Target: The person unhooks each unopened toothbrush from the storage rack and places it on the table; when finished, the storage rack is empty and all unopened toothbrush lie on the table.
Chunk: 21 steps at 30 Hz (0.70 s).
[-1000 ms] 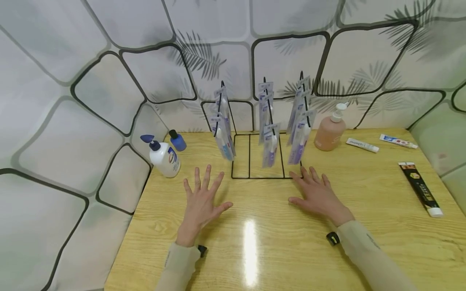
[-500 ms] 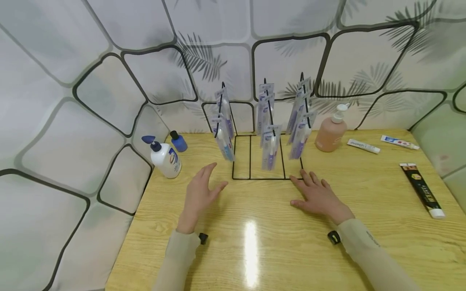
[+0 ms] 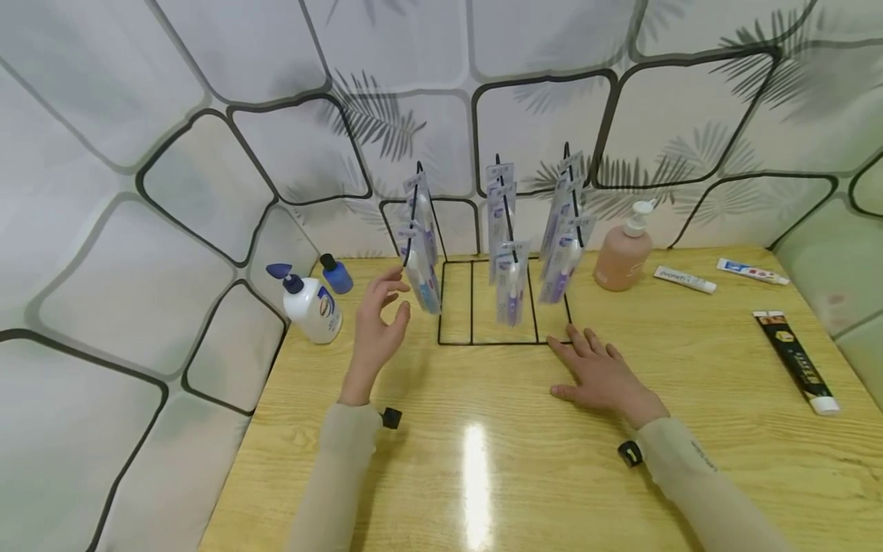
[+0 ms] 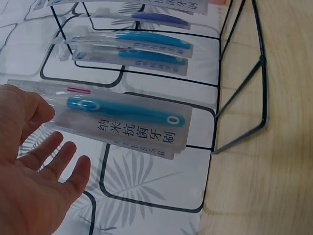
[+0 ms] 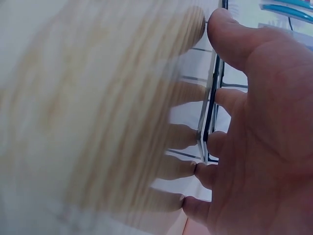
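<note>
A black wire rack (image 3: 497, 343) stands at the back of the wooden table (image 3: 524, 475), with several packaged toothbrushes hanging on its three hooks. My left hand (image 3: 381, 310) is raised off the table with fingers spread, just left of the front pack on the left hook (image 3: 422, 280). In the left wrist view that blue toothbrush pack (image 4: 127, 125) hangs right beside my open left hand (image 4: 34, 166), whose fingertips are at its end. My right hand (image 3: 599, 369) lies flat on the table, fingertips at the rack's front right corner. The right wrist view shows the right hand (image 5: 244, 122) pressed flat against the rack's base wire (image 5: 215, 107).
A white pump bottle (image 3: 312, 307) and a small blue bottle (image 3: 337, 274) stand at the back left. A peach soap dispenser (image 3: 623, 249) stands right of the rack. Two white toothpaste tubes (image 3: 684, 279) (image 3: 752, 271) and a black tube (image 3: 796, 360) lie on the right.
My left hand has lifted off the table and moved forward and up to the left hook's front toothbrush pack. The right hand has stayed flat in place.
</note>
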{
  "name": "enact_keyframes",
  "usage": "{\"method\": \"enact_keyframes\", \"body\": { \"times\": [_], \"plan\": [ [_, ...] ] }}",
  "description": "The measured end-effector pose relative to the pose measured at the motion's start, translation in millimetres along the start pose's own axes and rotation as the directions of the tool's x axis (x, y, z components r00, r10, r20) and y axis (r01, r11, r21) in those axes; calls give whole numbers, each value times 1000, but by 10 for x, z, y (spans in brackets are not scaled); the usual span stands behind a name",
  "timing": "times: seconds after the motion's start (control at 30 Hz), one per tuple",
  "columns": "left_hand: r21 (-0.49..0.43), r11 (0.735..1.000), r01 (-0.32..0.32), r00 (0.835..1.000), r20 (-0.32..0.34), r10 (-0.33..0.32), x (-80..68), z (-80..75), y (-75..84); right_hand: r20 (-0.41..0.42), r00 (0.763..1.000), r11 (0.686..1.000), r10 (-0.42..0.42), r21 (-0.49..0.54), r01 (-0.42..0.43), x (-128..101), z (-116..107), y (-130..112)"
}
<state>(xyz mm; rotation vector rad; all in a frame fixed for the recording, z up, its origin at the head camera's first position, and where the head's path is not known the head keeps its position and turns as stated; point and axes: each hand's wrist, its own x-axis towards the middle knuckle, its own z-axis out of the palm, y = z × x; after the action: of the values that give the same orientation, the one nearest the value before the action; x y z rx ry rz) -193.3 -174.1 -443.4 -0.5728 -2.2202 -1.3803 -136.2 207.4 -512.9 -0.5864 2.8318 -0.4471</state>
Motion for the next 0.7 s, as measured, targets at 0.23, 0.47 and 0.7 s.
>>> {"method": "enact_keyframes", "body": {
  "times": [0.23,0.47,0.7],
  "plan": [
    [-149,988,29,998,-47,-36,151,151,13,-2,1000,1000,1,4,-1,-11,14,10],
    [-181,982,-49,989,-145,22,226,278,100,-7,1000,1000,8,4,-8,-5,37,7],
    [-331,936,-120,990,-106,89,223,370,110,-13,1000,1000,14,7,-13,-2,35,18]
  ]
}}
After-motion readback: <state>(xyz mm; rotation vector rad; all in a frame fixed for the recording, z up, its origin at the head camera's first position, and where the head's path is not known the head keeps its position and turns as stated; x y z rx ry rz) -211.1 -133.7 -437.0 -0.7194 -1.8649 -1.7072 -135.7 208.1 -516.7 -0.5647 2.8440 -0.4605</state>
